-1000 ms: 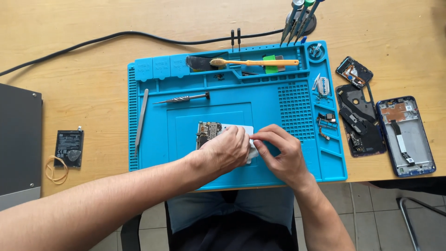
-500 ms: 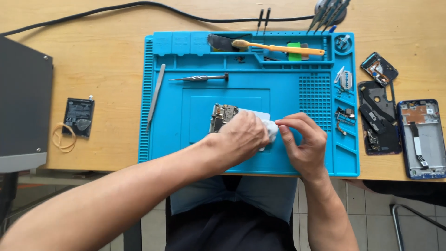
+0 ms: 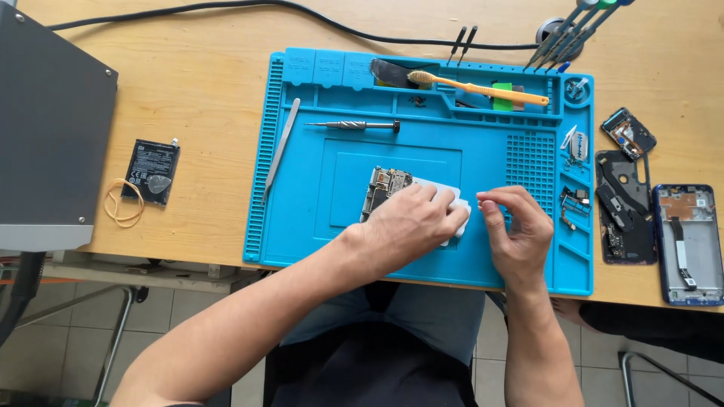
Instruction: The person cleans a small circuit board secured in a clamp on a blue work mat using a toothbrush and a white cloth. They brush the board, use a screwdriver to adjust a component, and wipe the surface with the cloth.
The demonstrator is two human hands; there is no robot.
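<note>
Mat [image 3: 317,234] sits mid-table [image 3: 196,90]. Circuit board [image 3: 385,187] at mat centre, left hand [image 3: 411,222] on it, right hand [image 3: 516,230] just beside. Screwdriver [image 3: 353,125] behind board, tweezers [image 3: 281,149] along mat's left edge, toothbrush [image 3: 483,88] in back tray. Battery [image 3: 151,172] left of mat; phone frame [image 3: 688,241] near table's right edge.

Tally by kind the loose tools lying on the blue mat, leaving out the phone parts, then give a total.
Toothbrush: 1
Screwdriver: 1
Tweezers: 1
Total: 3
</note>
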